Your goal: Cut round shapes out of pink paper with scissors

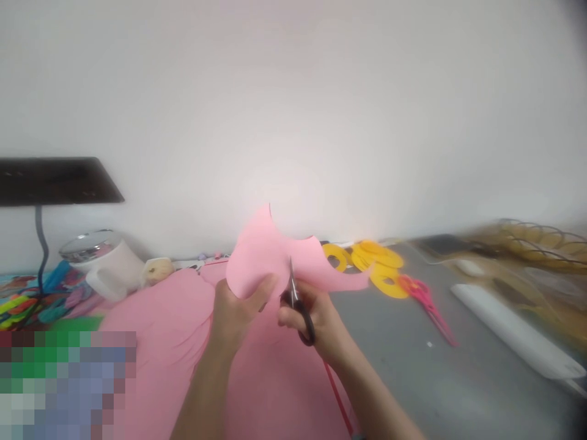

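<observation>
Right hand (pixel 308 315) round one pair of scissors (pixel 294 290), left hand (pixel 245 308) pinching one pink sheet (pixel 259 260)

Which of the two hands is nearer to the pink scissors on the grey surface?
The right hand. It holds the black-handled scissors, left of the pink scissors. The left hand, holding the pink paper, is farther left, beyond the right hand.

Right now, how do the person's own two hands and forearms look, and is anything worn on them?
The left hand and right hand wear no gloves. The left forearm and right forearm show no sleeves in view. I see no watch or bracelet. The picture is too blurred to rule out thin rings or nail polish.
</observation>
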Demonstrator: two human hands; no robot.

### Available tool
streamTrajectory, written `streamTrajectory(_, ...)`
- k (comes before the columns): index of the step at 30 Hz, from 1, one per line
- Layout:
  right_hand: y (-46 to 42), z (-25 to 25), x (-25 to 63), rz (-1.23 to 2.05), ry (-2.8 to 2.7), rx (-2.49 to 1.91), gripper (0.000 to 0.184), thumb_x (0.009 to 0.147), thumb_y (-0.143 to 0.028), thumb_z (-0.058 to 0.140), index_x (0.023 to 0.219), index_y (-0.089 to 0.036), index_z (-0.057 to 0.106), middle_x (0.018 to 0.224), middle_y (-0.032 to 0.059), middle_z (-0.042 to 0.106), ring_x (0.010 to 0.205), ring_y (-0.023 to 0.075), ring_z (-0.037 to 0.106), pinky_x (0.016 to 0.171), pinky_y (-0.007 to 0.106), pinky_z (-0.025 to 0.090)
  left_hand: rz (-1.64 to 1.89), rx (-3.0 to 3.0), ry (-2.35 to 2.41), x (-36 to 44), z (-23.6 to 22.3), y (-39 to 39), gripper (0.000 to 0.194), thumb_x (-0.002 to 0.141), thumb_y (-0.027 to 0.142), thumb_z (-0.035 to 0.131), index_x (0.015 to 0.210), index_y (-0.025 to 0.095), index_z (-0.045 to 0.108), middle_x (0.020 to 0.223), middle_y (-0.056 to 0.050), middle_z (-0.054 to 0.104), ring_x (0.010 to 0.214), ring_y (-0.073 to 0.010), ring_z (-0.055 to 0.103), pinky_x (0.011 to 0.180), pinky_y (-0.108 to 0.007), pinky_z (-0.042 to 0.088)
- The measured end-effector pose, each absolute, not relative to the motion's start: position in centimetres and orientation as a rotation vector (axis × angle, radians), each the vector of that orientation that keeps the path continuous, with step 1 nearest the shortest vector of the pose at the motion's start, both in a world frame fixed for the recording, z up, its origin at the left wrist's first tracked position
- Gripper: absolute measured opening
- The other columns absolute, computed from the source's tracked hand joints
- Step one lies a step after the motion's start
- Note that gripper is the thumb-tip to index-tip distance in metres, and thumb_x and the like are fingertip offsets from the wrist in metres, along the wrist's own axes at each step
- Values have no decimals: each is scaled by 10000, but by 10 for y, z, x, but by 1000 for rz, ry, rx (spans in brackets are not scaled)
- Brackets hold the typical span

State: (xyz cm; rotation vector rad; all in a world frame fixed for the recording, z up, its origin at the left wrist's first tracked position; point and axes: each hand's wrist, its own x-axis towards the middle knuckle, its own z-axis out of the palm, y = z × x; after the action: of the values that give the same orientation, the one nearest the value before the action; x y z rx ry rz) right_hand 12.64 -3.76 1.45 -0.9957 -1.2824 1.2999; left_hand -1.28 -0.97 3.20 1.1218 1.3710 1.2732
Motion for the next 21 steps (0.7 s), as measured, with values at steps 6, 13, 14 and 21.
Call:
streamTrajectory(6, -39, 17, 124, 1326, -1205, -1028, 266, 654, -364, 739, 734, -187, 558, 589, -32, 518, 559, 130, 477, 525, 257, 392, 1277, 1142, 1358, -14, 32, -9, 309, 522, 312, 798, 458, 170, 532, 444, 19, 469, 482, -125, 446, 449, -260, 373)
streamTrajectory(13, -39, 17, 125, 1369, -1173, -1062, 251, 640, -325, 740, 775, -189, 579, 552, -46, 533, 530, 128, 503, 509, 246, 398, 1295, 1181, 1330, -14, 34, -11, 367, 556, 347, 779, 425, 188, 475, 420, 30, 432, 443, -105, 388, 427, -257, 304)
streamTrajectory(14, -39, 17, 125, 1369, -1175, -1064, 249, 642, -326, 740, 776, -190, 580, 549, -46, 534, 528, 129, 506, 506, 245, 397, 1300, 1188, 1322, -13, 34, -11, 374, 561, 346, 776, 416, 190, 468, 414, 28, 431, 439, -106, 390, 426, -258, 305)
streamTrajectory(21, -37, 14, 126, 1337, -1226, -989, 294, 656, -372, 767, 766, -192, 562, 576, -58, 454, 530, 104, 394, 499, 237, 333, 1297, 1217, 1295, -13, 35, -11, 395, 586, 335, 758, 386, 194, 447, 386, 27, 416, 410, -105, 382, 413, -260, 302)
